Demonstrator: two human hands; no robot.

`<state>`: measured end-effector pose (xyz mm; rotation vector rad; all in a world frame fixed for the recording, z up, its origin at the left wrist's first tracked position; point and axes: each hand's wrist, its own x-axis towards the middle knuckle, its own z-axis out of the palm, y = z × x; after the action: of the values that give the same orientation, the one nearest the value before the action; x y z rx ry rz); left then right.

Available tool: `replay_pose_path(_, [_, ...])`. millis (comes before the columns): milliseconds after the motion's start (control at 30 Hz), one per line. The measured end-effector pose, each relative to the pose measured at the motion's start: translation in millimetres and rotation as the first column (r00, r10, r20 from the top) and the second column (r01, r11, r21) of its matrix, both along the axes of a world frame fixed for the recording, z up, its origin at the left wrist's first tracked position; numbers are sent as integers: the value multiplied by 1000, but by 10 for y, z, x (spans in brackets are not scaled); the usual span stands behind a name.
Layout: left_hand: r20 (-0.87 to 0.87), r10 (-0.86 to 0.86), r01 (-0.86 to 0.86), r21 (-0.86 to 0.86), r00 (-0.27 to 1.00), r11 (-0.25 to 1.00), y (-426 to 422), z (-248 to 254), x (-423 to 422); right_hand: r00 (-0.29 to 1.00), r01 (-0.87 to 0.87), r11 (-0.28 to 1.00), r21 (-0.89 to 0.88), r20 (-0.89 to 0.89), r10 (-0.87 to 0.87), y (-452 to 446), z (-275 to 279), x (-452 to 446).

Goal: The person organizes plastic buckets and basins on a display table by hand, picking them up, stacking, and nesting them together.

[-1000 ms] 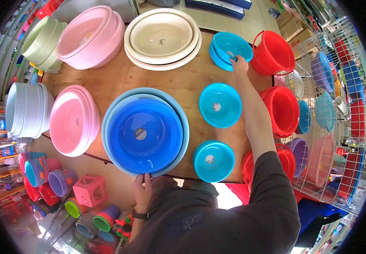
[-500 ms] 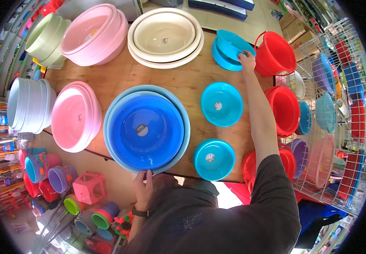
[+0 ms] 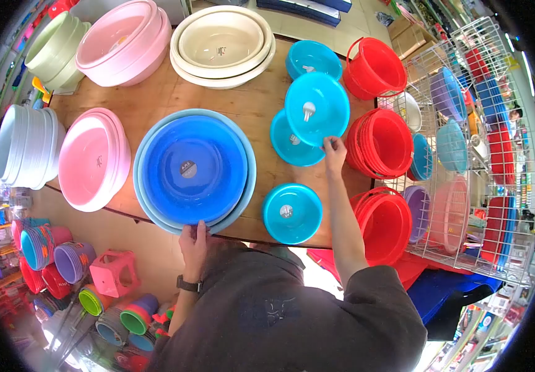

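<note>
My right hand (image 3: 335, 150) pinches the near rim of a raised turquoise basin (image 3: 326, 102), which overlaps a turquoise basin behind it (image 3: 311, 57) and the middle turquoise basin (image 3: 289, 146). Another turquoise basin (image 3: 292, 214) sits nearer the table's front edge. My left hand (image 3: 194, 242) is closed on the near rim of the nested basins, a dark blue basin (image 3: 196, 177) inside a light blue basin (image 3: 250, 177). Its thumb and finger are at the rim.
Cream basins (image 3: 221, 40), pink basins (image 3: 97, 158), white basins (image 3: 29, 146) and green basins (image 3: 53, 49) stand on the wooden table (image 3: 156, 99). Red buckets (image 3: 382, 68) line the right side, beside a wire rack (image 3: 453, 149). A pink stool (image 3: 115, 273) is on the floor.
My right hand has lifted the top turquoise basin off the far one and brought it nearer, over the middle basin. My left hand stays at the blue basins' rim. The view has shifted slightly.
</note>
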<state>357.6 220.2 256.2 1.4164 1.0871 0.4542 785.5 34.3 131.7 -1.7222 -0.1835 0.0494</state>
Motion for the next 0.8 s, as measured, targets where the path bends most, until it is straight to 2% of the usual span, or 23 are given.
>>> replay_pose_path(33, [14, 15, -15, -20, 1000, 1000, -22, -7, 5, 999, 1, 1000, -1, -39, -1, -30, -30, -82])
replay_pose_path(133, [30, 30, -29, -51, 999, 998, -41, -36, -4, 998, 18, 987, -157, -62, -28, -99, -116, -219])
replay_pose_path(433, [9, -17, 18, -27, 1000, 999, -28, -65, -118, 999, 5, 958, -286, -43, -18, -90, -479, -298])
replay_pose_path(533, [8, -19, 19, -41, 1000, 999, -70, -12, -80, 994, -33, 932, -362, -108, -7, -151, -575, -333])
replay_pose_path(633, [11, -33, 33, -46, 999, 998, -65, 8, -59, 998, -31, 832, -553, 26, 55, -224, -581, -434])
replay_pose_path(733, [25, -40, 41, -48, 999, 998, -47, 4, -51, 991, -59, 785, -617, 61, 122, -265, -666, -463])
replay_pose_path(800, [5, -55, 55, -23, 998, 998, -26, -53, -79, 993, -91, 759, -645, 4, 122, -312, -699, -452])
